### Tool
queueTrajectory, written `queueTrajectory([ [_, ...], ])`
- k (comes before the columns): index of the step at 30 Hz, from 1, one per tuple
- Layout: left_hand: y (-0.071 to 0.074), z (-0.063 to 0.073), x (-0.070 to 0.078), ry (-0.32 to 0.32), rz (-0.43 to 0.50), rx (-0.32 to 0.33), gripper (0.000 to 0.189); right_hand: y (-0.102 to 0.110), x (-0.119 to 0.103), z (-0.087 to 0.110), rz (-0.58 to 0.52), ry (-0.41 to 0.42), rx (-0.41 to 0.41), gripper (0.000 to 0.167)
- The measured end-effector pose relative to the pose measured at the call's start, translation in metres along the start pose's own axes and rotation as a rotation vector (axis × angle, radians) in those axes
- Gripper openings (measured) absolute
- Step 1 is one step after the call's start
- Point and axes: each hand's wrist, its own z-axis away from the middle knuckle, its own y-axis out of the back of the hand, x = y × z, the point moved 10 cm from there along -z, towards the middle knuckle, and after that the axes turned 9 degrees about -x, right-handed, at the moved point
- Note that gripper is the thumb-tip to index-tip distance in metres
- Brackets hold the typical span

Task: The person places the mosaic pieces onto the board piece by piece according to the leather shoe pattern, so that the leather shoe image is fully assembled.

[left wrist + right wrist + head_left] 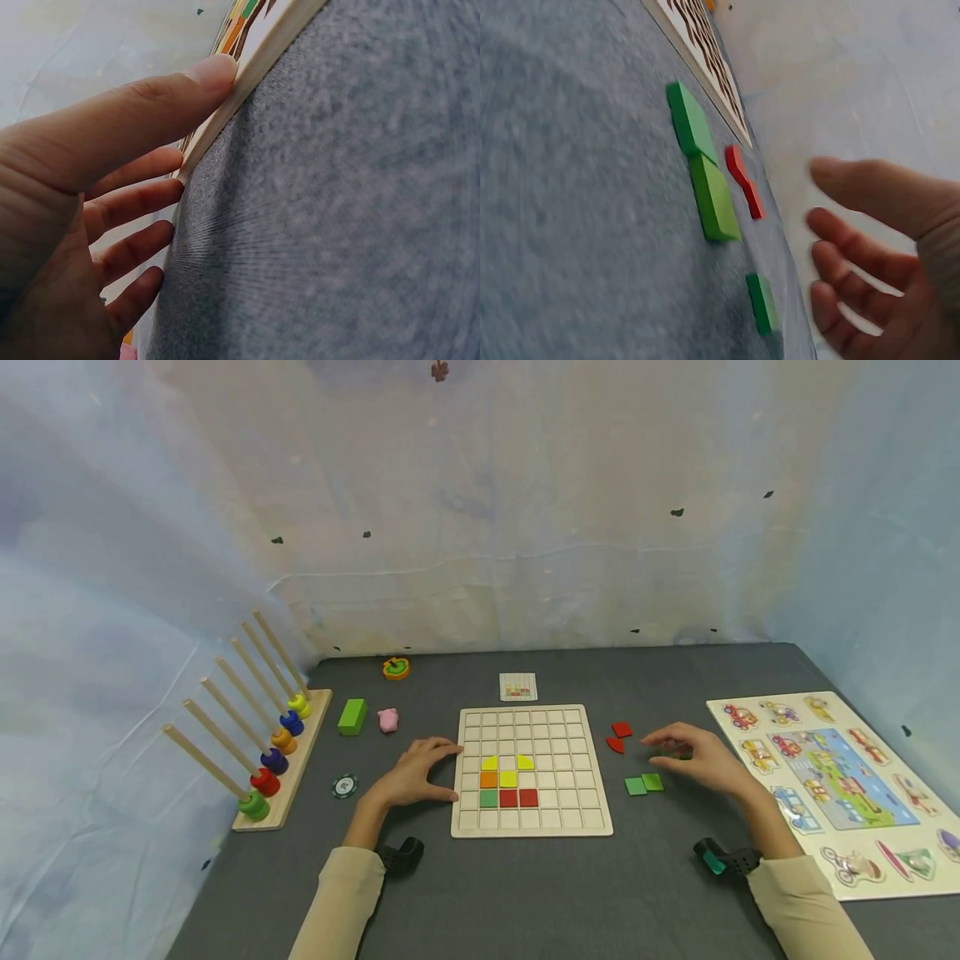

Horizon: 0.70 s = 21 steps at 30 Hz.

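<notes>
Head view: on the dark table (pixel 525 893), your grid board (pixel 570 760) lies centrally, partly filled. Your left hand (pixel 409 773), fingers extended and clasping nothing, touches its left edge; your right hand (pixel 703 760), fingers slack and holding nothing, hovers right of the board, near two green squares (pixel 635 787), a red square (pixel 622 729) and a red quarter-round (pixel 615 745).
</notes>
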Motion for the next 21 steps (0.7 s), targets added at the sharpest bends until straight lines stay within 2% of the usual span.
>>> queueTrajectory([
  [4, 0.000, 0.000, 0.000, 0.006, 0.009, -0.001, 0.076, -0.010, 0.004, 0.003, -0.035, -0.014, -0.121, 0.031],
  [7, 0.000, 0.000, 0.001, 0.013, 0.006, -0.004, 0.077, -0.016, 0.005, 0.003, -0.034, 0.002, -0.179, 0.033],
  [15, 0.000, 0.000, 0.000, 0.022, -0.002, -0.007, 0.077, -0.023, 0.007, 0.006, 0.002, 0.029, -0.198, 0.032],
  [21, 0.000, 0.000, 0.000, 0.023, -0.002, -0.007, 0.076, -0.024, 0.009, 0.004, 0.053, -0.009, -0.182, 0.026],
])
